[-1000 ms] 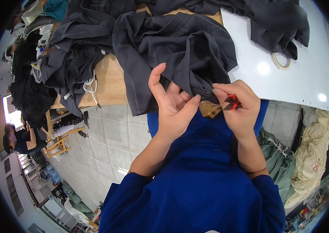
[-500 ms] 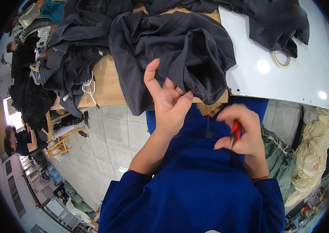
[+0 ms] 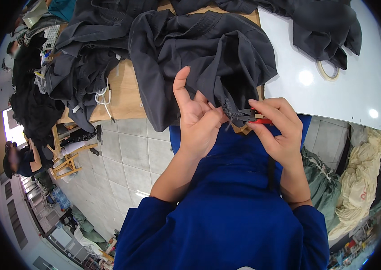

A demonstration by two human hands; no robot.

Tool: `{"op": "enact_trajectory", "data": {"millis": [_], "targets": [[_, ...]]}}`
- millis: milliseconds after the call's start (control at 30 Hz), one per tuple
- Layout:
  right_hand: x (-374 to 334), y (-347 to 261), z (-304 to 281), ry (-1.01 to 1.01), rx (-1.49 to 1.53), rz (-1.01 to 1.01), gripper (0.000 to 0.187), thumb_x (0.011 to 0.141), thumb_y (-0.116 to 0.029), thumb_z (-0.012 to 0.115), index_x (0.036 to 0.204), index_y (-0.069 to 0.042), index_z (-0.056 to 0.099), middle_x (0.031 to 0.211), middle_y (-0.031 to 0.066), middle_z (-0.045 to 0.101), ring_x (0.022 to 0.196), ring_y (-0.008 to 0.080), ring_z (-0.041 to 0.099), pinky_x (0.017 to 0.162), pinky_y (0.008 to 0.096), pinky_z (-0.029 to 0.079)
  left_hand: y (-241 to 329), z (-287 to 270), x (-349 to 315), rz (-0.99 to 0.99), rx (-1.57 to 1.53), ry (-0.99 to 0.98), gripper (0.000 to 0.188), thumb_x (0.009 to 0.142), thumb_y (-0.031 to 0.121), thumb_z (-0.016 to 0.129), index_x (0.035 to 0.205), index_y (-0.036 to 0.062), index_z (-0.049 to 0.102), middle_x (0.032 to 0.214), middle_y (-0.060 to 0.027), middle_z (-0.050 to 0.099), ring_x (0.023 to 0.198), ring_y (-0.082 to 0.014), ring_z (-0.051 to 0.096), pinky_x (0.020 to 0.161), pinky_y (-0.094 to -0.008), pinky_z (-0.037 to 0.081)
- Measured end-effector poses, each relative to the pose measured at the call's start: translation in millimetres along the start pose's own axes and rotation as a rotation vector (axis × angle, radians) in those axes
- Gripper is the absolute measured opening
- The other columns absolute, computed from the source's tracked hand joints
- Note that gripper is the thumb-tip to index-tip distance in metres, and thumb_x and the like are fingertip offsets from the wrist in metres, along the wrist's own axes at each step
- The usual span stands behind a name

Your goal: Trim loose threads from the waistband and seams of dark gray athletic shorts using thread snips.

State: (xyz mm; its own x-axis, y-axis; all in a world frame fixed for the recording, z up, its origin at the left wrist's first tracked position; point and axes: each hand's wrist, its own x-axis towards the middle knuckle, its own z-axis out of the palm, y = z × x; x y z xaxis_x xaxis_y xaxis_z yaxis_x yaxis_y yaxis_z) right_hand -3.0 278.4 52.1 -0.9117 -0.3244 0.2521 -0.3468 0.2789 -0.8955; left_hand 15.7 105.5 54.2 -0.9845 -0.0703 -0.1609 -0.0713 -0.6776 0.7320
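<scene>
A dark grey garment [image 3: 172,67] with gathered, elasticated seams hangs over the front edge of the wooden table. Between thumb and fingers, my left hand [image 3: 197,126] pinches the edge of its opening, index finger raised. Loose threads show at the seam beside that thumb. My right hand [image 3: 285,130] holds a small pair of thread snips [image 3: 259,120] with red handles and dark blades. Their blades point left and lie at the threads by the seam; whether they touch is too small to tell.
More dark garments [image 3: 82,72] are heaped at the left on the wooden table [image 3: 123,94], with a white cord [image 3: 103,99] dangling. A tape roll [image 3: 327,71] lies on the white tabletop [image 3: 285,85] at right. Cream cloth sacks [image 3: 357,180] stand below; a person [image 3: 24,159] sits far left.
My right hand has moved up and left, bringing the snips from over my lap to the garment's seam. The left hand keeps its pinch almost in place.
</scene>
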Motion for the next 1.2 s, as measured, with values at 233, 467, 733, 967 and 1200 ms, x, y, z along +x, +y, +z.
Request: {"op": "enact_trajectory", "data": {"millis": [233, 467, 733, 967, 1200], "targets": [[3.5, 1.5, -2.8, 0.052, -0.03, -0.029, 0.043, 0.065, 0.003, 0.073, 0.107, -0.004, 0.067, 0.086, 0.007, 0.059, 0.071, 0.0171, 0.058, 0.062, 0.0252, 0.046, -0.3, -3.6, 1.7, 0.008, -0.043, -0.015, 0.087, 0.077, -0.018, 0.037, 0.143, 0.0262, 0.001, 0.131, -0.0196, 0.04, 0.107, -0.0224, 0.058, 0.083, -0.0352, 0.053], [4.3, 1.6, -1.4, 0.023, -0.07, -0.072, 0.043, 0.062, 0.003, 0.073, 0.105, -0.005, 0.069, 0.085, 0.0061, 0.059, 0.07, 0.0164, 0.057, 0.06, 0.0255, 0.045, -1.4, -6.3, 0.6, 0.002, -0.01, -0.027, 0.088, 0.077, -0.018, 0.037, 0.144, 0.0263, 0.0, 0.131, -0.019, 0.041, 0.104, -0.0201, 0.058, 0.078, -0.0294, 0.052], [6.2, 4.5, -5.3, 0.014, -0.101, -0.101, 0.046, 0.059, 0.001, 0.074, 0.104, -0.007, 0.07, 0.084, 0.0051, 0.059, 0.071, 0.0173, 0.055, 0.061, 0.0268, 0.044, -1.5, -8.3, 0.9, 0.002, -0.008, -0.047, 0.088, 0.077, -0.018, 0.037, 0.144, 0.0266, -0.001, 0.131, -0.0193, 0.041, 0.105, -0.02, 0.058, 0.079, -0.0314, 0.053], [8.5, 4.2, -3.8, 0.001, -0.101, -0.113, 0.046, 0.059, 0.001, 0.073, 0.104, -0.006, 0.07, 0.083, 0.0053, 0.06, 0.072, 0.0177, 0.055, 0.062, 0.027, 0.044, -1.5, -11.2, 1.2, -0.002, 0.014, -0.061, 0.089, 0.077, -0.018, 0.038, 0.144, 0.0262, -0.001, 0.129, -0.0193, 0.042, 0.104, -0.0194, 0.058, 0.08, -0.0303, 0.053], [8.6, 5.9, 0.8, -0.021, -0.04, -0.111, 0.043, 0.062, -0.002, 0.076, 0.105, -0.006, 0.069, 0.084, 0.0061, 0.061, 0.071, 0.0178, 0.056, 0.061, 0.0264, 0.044, -5.5, -13.1, 0.6, -0.002, 0.003, -0.049, 0.088, 0.076, -0.018, 0.039, 0.144, 0.0249, 0.002, 0.128, -0.0178, 0.043, 0.101, -0.018, 0.058, 0.078, -0.0292, 0.052]]}}
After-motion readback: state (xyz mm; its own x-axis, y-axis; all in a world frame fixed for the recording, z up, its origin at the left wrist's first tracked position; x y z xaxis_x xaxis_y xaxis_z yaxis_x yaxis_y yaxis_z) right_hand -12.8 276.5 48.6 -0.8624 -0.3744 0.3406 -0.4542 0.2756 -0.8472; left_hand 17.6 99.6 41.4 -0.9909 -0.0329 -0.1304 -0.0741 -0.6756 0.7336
